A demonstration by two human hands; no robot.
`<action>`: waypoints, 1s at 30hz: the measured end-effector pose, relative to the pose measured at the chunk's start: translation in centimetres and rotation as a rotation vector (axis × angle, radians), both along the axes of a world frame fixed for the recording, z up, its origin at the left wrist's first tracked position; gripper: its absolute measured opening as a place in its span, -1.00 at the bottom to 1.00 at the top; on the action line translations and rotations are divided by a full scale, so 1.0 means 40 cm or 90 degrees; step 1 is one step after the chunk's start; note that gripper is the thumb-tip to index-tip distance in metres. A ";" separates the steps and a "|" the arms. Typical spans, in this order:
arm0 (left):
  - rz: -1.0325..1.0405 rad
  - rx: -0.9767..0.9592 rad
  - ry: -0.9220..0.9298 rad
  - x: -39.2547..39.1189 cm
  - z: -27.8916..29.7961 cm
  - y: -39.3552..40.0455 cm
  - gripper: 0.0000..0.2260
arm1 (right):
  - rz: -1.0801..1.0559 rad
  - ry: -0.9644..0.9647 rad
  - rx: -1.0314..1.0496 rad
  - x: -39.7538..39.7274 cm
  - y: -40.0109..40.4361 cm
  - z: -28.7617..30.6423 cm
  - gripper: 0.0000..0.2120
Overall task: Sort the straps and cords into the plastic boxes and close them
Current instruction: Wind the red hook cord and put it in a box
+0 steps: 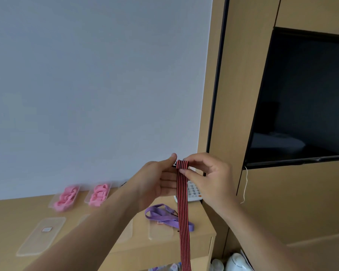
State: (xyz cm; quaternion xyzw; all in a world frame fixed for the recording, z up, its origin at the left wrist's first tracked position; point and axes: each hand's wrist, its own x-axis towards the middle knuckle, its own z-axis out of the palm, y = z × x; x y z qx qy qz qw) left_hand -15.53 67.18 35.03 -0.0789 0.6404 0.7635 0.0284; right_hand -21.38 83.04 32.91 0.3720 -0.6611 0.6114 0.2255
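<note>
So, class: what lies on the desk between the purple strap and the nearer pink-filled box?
In the head view, the left hand and forearm cover most of that stretch between purple strap and box.

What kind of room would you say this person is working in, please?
Probably a hotel room or bedroom: a wall-mounted television set in wood panelling reflects what looks like a bed, a desk telephone sits on the wooden desk, and a white kettle stands below.

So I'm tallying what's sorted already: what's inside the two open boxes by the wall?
Both plastic boxes hold bundled pink straps, lids off. Anything beneath the pink bundles is covered, so it cannot be seen.
</note>
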 end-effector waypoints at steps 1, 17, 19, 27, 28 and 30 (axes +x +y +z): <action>-0.002 0.023 0.004 -0.002 0.003 -0.002 -0.57 | -0.007 0.041 0.005 0.005 -0.002 -0.004 -0.78; 0.012 0.050 0.099 -0.016 0.001 -0.019 -0.83 | -0.030 0.184 0.011 0.010 -0.006 -0.045 -0.85; 0.026 0.042 0.108 -0.015 0.001 -0.021 -0.86 | -0.027 0.189 0.022 0.014 -0.003 -0.045 -0.74; 0.103 -0.026 0.214 -0.010 0.008 -0.026 -0.85 | 0.139 -0.307 0.004 0.009 -0.011 -0.019 -0.81; 0.107 -0.046 0.228 -0.008 0.008 -0.024 -0.84 | 0.174 -0.329 0.012 0.007 -0.010 -0.016 -0.81; 0.105 -0.081 0.252 -0.004 0.009 -0.023 -0.82 | 0.184 -0.313 0.026 0.007 -0.007 -0.009 -0.78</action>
